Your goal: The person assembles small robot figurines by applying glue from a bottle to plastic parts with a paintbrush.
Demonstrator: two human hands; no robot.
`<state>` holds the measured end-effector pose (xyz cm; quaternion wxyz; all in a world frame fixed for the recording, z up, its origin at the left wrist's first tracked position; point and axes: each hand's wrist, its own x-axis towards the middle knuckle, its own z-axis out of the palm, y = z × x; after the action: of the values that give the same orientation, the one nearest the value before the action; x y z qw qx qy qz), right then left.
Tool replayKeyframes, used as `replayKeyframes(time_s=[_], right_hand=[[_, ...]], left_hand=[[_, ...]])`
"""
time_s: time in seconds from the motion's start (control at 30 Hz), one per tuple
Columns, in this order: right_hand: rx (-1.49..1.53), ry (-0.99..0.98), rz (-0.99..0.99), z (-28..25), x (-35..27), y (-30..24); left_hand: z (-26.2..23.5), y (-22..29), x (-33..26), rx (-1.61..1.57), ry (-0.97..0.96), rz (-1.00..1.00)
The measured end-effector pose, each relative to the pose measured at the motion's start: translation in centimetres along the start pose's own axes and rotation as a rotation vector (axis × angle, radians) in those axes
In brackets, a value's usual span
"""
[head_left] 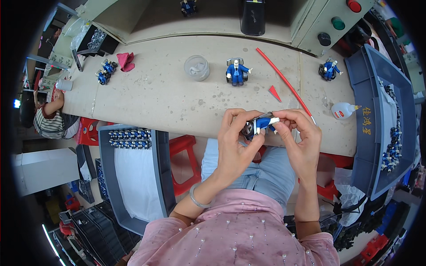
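Observation:
Over the near edge of the table, my left hand (239, 144) grips a small blue-and-white figurine in a wheelchair (263, 123) by its dark wheel side. My right hand (300, 137) pinches the figurine's white end from the other side, so both hands hold it, lying tilted. Parts of it are hidden behind my fingers. Beyond my hands a similar seated figurine (237, 72) stands upright, facing me. To its right lie a long red stick (286, 82) with a pale tip and a small red triangular piece (274, 93).
A clear cup (196, 68), a glue bottle (345, 110), a pink cloth (126, 61) and more figurines (329, 69) are on the table (155, 97). Grey crates with figurines stand left (162, 177) and right (361, 128). A co-worker (55, 117) sits far left.

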<state>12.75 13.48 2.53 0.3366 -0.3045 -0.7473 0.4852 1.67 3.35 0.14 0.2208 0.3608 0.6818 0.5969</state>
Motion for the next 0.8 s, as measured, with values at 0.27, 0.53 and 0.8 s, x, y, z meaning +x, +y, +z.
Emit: replayKeyframes(time_s=[0.27,0.53,0.8], right_hand=[[0.053,-0.05,0.049,0.6,0.3,0.5],[0.069,-0.069,0.073,0.9,0.1,0.5],[0.079,-0.076,0.084,1.0,0.1,0.3]], left_hand=[[-0.9,0.4,0.2,0.108,0.02,0.009],[-1.1,0.4,0.0,0.048,0.029,-0.044],[-1.2,-0.2,0.0,-0.027,0.021,-0.078]])
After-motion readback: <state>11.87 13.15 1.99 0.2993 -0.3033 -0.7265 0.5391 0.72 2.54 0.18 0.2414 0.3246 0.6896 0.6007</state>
